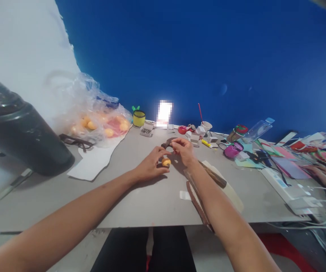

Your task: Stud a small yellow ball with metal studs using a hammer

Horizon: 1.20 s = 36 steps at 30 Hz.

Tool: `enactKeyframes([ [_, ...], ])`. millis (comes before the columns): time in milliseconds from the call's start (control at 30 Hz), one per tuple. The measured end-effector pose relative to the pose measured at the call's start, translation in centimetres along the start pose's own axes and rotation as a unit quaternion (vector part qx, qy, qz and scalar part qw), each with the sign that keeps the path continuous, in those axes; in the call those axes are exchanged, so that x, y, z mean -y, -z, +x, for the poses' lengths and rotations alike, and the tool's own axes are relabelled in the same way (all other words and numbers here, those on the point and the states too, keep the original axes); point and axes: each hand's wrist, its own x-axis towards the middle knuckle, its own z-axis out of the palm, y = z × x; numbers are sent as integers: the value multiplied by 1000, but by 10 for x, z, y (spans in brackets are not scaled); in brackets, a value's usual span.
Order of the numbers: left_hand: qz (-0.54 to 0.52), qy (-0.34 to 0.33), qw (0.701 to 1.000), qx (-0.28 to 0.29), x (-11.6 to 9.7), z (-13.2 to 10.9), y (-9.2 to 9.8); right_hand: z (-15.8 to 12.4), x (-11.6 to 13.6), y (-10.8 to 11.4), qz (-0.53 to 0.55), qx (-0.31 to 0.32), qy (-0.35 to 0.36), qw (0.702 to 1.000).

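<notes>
Fingers of left hand [151, 162]: curved and partly spread, thumb on the near side, forefinger on the far side. Small orange ball [166, 162]: located in the gap between, close to the fingertips, just far of the thumb tip and near of the forefinger tip. Firmness of hold on the ball: not determinable from this view, owing to small size and overlap. Fingers of right hand [185, 151]: bent, thumb and forefinger brought close together as in a pinch, far and right of the ball, next to the left forefinger tip. Contents of pinch: too small to tell. Dark curved piece [166, 144]: just far of the left fingers, beside the right fingertips, partly covered.

Right of the hands, on grey table [143, 204]: brown strip [194, 197], brown stick [219, 178], purple pouch [232, 150], white power strip [279, 186]. Far side: yellow pot [138, 119], yellow tube [206, 143]. Left side: white paper [96, 160], plastic bag [90, 88] with more orange balls, large dark bottle [27, 132].
</notes>
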Motion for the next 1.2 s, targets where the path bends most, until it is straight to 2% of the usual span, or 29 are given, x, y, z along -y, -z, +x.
enactKeyframes([
  [67,35,-38,998,39,3,1,-7,6,-5,5,39,-21,-20,999],
  [133,20,-40,997,58,5,3,-10,8,-10,6,63,-23,-34,997],
  [233,-122,62,990,24,8,6,-6,6,-14,3,71,-9,-43,997],
  [333,-321,180,929,-30,10,8,4,3,-16,-1,71,6,-47,996],
  [400,-392,209,895,-41,13,9,10,0,-16,-3,69,27,-56,996],
  [467,-410,219,884,-43,16,10,15,-2,-14,-4,68,57,-68,994],
  [567,-410,227,882,-54,19,11,17,-5,-12,-4,73,86,-92,989],
  [700,-425,223,874,-74,22,11,15,-7,-13,-5,68,89,-114,987],
  [900,-425,220,874,-86,21,11,13,-11,-14,-5,12,118,-103,988],
  [1000,-391,215,889,-107,16,11,12,-12,-11,-5,-30,124,-97,987],
  [1067,-361,210,903,-101,14,11,11,-12,-10,-6,-27,120,-104,987],
  [1200,-255,182,944,-107,13,11,8,-12,-11,-7,-16,128,-122,984],
])
